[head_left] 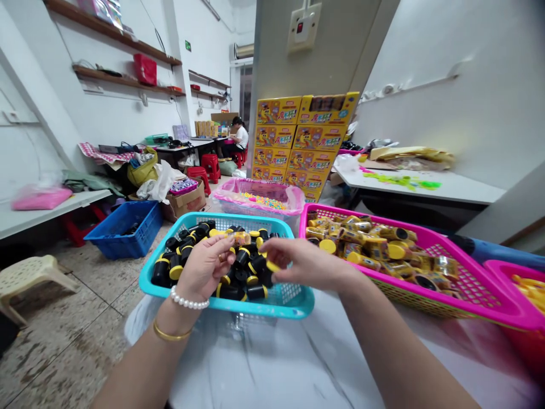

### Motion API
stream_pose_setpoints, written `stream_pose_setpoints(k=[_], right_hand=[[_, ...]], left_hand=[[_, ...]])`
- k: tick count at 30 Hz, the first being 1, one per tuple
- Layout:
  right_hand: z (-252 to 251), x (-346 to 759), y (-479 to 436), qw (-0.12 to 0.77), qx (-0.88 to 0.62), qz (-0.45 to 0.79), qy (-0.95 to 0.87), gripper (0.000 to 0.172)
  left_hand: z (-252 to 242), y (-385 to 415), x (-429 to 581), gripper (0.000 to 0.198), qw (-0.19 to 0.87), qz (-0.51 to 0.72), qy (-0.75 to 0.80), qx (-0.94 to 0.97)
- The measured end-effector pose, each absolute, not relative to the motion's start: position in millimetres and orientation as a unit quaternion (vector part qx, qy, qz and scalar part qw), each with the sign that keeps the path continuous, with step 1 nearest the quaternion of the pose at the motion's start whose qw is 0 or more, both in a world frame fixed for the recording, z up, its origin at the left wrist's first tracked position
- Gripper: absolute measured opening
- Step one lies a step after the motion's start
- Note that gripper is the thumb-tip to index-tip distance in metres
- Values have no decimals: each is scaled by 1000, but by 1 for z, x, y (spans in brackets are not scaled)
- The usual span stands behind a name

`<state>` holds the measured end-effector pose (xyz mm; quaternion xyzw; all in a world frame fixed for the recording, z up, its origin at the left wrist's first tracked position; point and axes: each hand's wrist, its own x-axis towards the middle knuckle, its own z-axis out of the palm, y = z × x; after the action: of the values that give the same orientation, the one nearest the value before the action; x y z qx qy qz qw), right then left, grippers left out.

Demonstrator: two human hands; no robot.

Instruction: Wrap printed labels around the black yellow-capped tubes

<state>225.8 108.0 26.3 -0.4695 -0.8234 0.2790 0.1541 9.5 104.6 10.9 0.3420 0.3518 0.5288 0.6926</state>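
Observation:
A turquoise basket [293, 304] in front of me holds several small black tubes with yellow caps [187, 250]. My left hand [207, 266], with a pearl bracelet and a gold bangle at the wrist, hovers over it and pinches a clear-wrapped tube [239, 237] between its fingertips. My right hand [304, 262] is beside it, fingers curled around a yellow-capped piece [272, 266]. A pink basket [468, 295] to the right is filled with several wrapped yellow tubes [374, 244].
A pink tub of coloured sweets [259, 199] stands behind the baskets, with stacked yellow boxes [304, 142] beyond. A blue crate [125, 227] and a beige stool [29, 275] sit on the floor at left. Another person [239, 136] sits far back at a table.

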Motion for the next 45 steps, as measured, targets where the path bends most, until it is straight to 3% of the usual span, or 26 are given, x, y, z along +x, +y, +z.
stream_pose_setpoints(k=[3,7,16,31,39,45], right_hand=[[33,230,106,400,-391,408,-721,33],[33,219,102,503,-345,470,-639,35],[26,203,103,485,-354,513,-614,34],[30,192,82,502,-443,297,-681,22],[33,195,88,489,-383,436,-651,25],[33,193,82,502,-422,333,-677,16]], left_hand=[[10,106,8,30,711,517,344,331],[10,107,7,27,728,509,336,313],[8,107,7,23,743,501,312,316],[10,106,9,17,742,502,308,320],[7,104,8,26,744,480,292,360],[6,104,8,33,737,473,296,382]])
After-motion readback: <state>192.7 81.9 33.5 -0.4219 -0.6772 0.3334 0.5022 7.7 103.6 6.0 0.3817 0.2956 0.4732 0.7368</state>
